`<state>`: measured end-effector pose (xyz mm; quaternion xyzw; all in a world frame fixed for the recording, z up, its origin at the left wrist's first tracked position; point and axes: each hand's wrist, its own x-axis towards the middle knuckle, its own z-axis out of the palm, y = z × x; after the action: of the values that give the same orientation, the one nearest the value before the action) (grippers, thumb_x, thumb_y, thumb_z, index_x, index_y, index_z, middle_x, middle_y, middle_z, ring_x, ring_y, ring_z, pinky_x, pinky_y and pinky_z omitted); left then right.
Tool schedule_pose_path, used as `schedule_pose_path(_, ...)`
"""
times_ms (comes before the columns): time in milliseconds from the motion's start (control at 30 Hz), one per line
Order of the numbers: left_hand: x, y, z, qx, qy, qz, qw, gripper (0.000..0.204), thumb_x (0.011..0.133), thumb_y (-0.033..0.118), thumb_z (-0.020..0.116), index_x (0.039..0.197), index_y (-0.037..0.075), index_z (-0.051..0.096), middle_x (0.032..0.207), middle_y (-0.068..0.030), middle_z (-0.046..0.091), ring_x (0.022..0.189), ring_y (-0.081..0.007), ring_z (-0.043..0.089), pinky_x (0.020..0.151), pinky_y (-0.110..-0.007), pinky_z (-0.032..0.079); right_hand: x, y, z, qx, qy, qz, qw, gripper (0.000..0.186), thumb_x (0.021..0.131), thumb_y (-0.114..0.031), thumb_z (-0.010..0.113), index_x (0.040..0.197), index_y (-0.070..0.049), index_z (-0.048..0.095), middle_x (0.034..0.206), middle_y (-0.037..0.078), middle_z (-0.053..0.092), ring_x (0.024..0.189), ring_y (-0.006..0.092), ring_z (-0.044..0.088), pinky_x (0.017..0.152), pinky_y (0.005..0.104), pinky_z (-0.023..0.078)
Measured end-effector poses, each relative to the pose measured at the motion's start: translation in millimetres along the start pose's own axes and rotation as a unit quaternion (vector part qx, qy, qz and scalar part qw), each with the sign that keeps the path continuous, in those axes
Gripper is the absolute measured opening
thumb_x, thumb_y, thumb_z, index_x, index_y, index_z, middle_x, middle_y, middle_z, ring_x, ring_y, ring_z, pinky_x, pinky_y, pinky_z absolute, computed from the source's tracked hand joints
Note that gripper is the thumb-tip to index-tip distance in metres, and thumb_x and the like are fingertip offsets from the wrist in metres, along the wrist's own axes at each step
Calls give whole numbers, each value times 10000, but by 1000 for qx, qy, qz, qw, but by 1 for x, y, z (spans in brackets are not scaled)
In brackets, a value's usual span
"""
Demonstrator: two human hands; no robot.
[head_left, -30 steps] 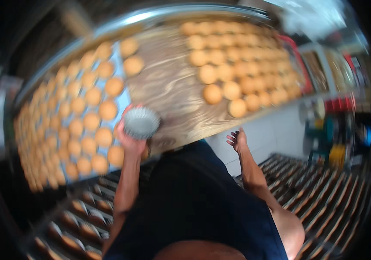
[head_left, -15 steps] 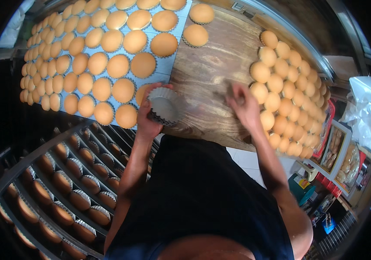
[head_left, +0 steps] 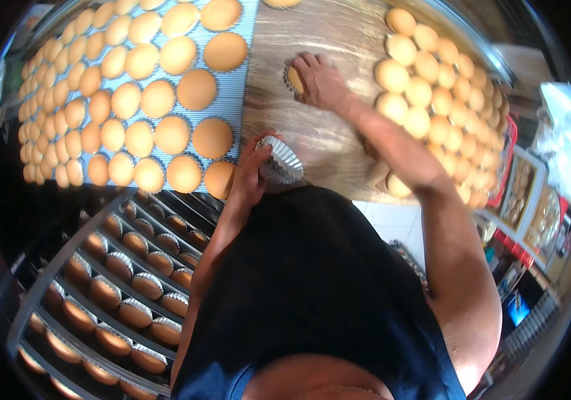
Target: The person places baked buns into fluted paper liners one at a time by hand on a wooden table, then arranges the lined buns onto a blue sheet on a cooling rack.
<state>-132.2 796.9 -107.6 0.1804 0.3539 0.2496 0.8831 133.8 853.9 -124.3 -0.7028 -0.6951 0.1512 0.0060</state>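
My left hand [head_left: 251,175] is closed round fluted metal baking tins [head_left: 284,160], tilted at the near edge of the wooden tabletop [head_left: 329,150]. The tins look nested, but how many I cannot tell. Farther out, my right hand [head_left: 325,85] curls its fingers over a small round cake [head_left: 295,81] on the wood. A dark fluted rim shows along this cake's left side; the fingers hide the rest. Left of both hands, rows of golden round cakes [head_left: 197,89] in fluted tins cover a blue-and-white striped surface [head_left: 235,100].
Golden cakes [head_left: 392,75] are massed along the tabletop's right side, close to my right forearm. At lower left stands a dark rack [head_left: 65,230] with tilted rows of cakes in tins. Clear plastic bags [head_left: 561,113] hang at far right. Another cake [head_left: 281,3] sits at the top edge.
My right hand has gone from beside the right-hand cakes to the cake on the wood, far and to the left. My left hand keeps the tins, now more tilted. The view has shifted.
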Motion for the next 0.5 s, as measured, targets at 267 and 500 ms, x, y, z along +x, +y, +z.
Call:
schedule_pose_path(267,20,-20,15,109,-143,-50,983,607,908,183,734,1454,30,516,1351,-119,574,1213,-201,582,1026,-321,487,-165,-64,-18,545,-62,148,823,796,782,-120,910,1465,-52,508,1297,106,646,1203,190,599,1023,339,520)
schedule_pose_path(500,19,-47,30,250,-238,-136,928,553,876,212,795,1355,25,593,1252,-93,625,1131,-174,619,986,-329,510,-248,-89,12,652,74,239,716,729,751,-90,929,1361,-48,533,1196,70,651,1095,165,627,926,301,544)
